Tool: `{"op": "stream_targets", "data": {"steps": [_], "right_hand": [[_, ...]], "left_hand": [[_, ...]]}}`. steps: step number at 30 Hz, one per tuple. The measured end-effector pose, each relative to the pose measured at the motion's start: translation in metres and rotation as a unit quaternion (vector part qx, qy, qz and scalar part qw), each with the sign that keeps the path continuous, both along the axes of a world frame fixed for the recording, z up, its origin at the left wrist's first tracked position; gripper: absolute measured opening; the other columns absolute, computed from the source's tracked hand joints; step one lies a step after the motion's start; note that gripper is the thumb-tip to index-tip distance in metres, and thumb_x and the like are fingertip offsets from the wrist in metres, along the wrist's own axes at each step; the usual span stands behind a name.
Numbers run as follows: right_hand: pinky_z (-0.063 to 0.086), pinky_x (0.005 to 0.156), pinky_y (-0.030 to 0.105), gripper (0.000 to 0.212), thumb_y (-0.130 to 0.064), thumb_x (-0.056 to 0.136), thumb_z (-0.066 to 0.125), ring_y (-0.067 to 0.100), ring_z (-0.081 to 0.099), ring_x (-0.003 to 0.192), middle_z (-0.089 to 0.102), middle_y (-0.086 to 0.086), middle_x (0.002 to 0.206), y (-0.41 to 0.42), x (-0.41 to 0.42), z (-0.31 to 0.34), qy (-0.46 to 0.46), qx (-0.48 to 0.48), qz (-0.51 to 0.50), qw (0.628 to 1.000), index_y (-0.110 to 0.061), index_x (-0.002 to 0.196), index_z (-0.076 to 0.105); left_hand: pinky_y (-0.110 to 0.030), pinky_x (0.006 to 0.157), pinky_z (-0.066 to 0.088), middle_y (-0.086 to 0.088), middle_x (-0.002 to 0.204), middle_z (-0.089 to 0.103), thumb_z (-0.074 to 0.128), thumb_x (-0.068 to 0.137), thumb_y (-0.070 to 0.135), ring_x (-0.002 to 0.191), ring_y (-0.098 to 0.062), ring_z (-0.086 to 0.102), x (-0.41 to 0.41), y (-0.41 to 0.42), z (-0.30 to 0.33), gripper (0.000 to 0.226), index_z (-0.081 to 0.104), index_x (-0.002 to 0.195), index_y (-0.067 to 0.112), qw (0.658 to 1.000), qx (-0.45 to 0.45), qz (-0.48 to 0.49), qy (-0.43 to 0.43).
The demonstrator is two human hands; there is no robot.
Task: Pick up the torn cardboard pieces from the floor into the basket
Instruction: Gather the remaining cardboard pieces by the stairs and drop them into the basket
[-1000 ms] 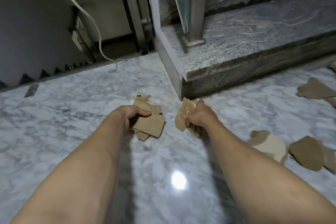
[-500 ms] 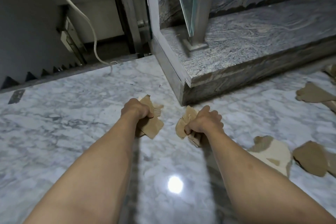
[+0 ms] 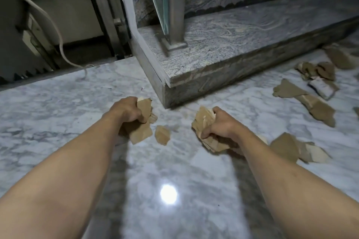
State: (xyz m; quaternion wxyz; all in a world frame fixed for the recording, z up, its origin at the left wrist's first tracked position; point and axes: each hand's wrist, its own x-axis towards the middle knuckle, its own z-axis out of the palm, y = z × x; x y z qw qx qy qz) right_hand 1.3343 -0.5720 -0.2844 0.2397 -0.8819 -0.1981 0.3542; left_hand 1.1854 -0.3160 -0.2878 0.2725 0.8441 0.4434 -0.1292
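The left hand (image 3: 127, 110) grips a wad of torn cardboard pieces (image 3: 140, 132); the right hand (image 3: 219, 125) grips another bundle (image 3: 204, 120). A small loose piece (image 3: 162, 135) lies between them on the marble floor (image 3: 58, 106), with more scattered pieces (image 3: 314, 103) at 2 o'clock.

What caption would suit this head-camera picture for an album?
Both hands, left hand and right hand, grip torn cardboard pieces above a marble floor.

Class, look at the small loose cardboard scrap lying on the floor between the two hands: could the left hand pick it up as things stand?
Probably not yet. The scrap lies close beside the left hand with bare floor between, but that hand already grips a bundle of cardboard pieces, leaving no free fingers.
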Motion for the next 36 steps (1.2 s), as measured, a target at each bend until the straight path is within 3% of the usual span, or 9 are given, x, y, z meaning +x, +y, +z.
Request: {"op": "stream_targets", "data": {"steps": [4, 8, 13, 17, 21, 24, 28, 32, 36], "right_hand": [[0.049, 0.087, 0.034, 0.108, -0.020, 0.067, 0.090, 0.030, 0.055, 0.115, 0.050, 0.010, 0.138, -0.064, 0.035, 0.012, -0.001, -0.102, -0.003, 0.995, -0.018, 0.152, 0.024], [0.041, 0.085, 0.029, 0.119, -0.024, 0.071, 0.088, 0.031, 0.047, 0.131, 0.038, 0.009, 0.154, -0.102, 0.039, 0.003, -0.003, -0.172, 0.016, 0.985, -0.017, 0.159, 0.009], [0.046, 0.087, 0.037, 0.099, -0.031, 0.063, 0.089, 0.032, 0.039, 0.126, 0.041, 0.012, 0.135, -0.107, 0.024, -0.011, -0.113, -0.200, 0.039, 0.972, -0.016, 0.143, 0.032], [0.036, 0.097, 0.045, 0.090, -0.037, 0.055, 0.090, 0.031, 0.032, 0.122, 0.030, 0.008, 0.126, -0.109, 0.015, -0.006, -0.209, -0.220, 0.068, 0.950, -0.021, 0.126, 0.036], [0.044, 0.096, 0.040, 0.091, -0.031, 0.062, 0.090, 0.032, 0.048, 0.122, 0.050, 0.008, 0.135, -0.116, 0.017, 0.001, -0.159, -0.168, 0.052, 0.972, -0.016, 0.137, 0.040], [0.048, 0.094, 0.035, 0.102, -0.023, 0.067, 0.090, 0.031, 0.050, 0.128, 0.049, 0.009, 0.145, -0.129, 0.033, 0.014, -0.095, -0.087, -0.028, 0.991, -0.015, 0.151, 0.033], [0.048, 0.098, 0.037, 0.106, -0.019, 0.060, 0.095, 0.033, 0.050, 0.129, 0.051, 0.010, 0.145, -0.160, 0.061, 0.024, -0.072, -0.042, -0.119, 0.989, -0.011, 0.148, 0.037], [0.051, 0.096, 0.043, 0.083, -0.018, 0.059, 0.095, 0.033, 0.056, 0.117, 0.059, 0.012, 0.130, -0.185, 0.072, 0.014, -0.061, -0.053, -0.197, 0.977, -0.009, 0.127, 0.049], [0.052, 0.088, 0.035, 0.061, -0.024, 0.067, 0.092, 0.031, 0.058, 0.104, 0.061, 0.013, 0.120, -0.187, 0.070, 0.000, -0.030, -0.091, -0.194, 0.976, -0.006, 0.106, 0.050]], "left_hand": [[-0.043, 0.097, 0.050, -0.010, 0.121, 0.064, 0.092, 0.061, 0.030, 0.109, -0.033, 0.059, 0.012, -0.011, -0.004, 0.071, 0.060, 0.121, 0.011, 0.999, -0.037, -0.026, 0.027], [-0.043, 0.097, 0.050, -0.013, 0.119, 0.063, 0.091, 0.067, 0.021, 0.108, -0.033, 0.059, 0.013, -0.029, -0.010, 0.063, 0.059, 0.119, 0.003, 0.996, -0.086, -0.017, 0.027], [-0.048, 0.096, 0.055, -0.015, 0.108, 0.073, 0.094, 0.060, 0.025, 0.100, -0.035, 0.068, 0.012, -0.047, -0.001, 0.062, 0.065, 0.111, 0.004, 0.980, -0.197, 0.002, 0.002], [-0.047, 0.097, 0.054, -0.016, 0.103, 0.076, 0.081, 0.079, 0.007, 0.100, -0.034, 0.071, 0.019, -0.072, 0.020, 0.035, 0.067, 0.111, 0.004, 0.955, -0.289, -0.007, -0.062], [-0.033, 0.077, 0.059, -0.008, 0.093, 0.078, 0.081, 0.080, 0.008, 0.088, -0.026, 0.074, 0.032, -0.103, 0.028, 0.031, 0.069, 0.108, 0.009, 0.945, -0.321, -0.046, -0.049], [-0.038, 0.088, 0.059, -0.009, 0.109, 0.075, 0.090, 0.069, 0.024, 0.098, -0.027, 0.071, 0.041, -0.127, 0.016, 0.049, 0.071, 0.112, 0.009, 0.962, -0.246, -0.116, 0.004], [-0.045, 0.103, 0.045, -0.007, 0.134, 0.034, 0.085, 0.069, 0.047, 0.128, -0.034, 0.037, 0.043, -0.162, -0.004, 0.072, 0.060, 0.125, 0.008, 0.966, -0.017, -0.231, 0.112], [-0.045, 0.102, 0.046, -0.010, 0.137, 0.033, 0.083, 0.075, 0.042, 0.127, -0.035, 0.041, 0.048, -0.172, -0.003, 0.073, 0.052, 0.132, 0.010, 0.970, -0.023, -0.211, 0.117], [-0.036, 0.091, 0.048, -0.008, 0.130, 0.055, 0.086, 0.073, 0.039, 0.115, -0.028, 0.055, 0.047, -0.170, -0.008, 0.068, 0.054, 0.127, 0.013, 0.977, -0.053, -0.181, 0.102]]}}
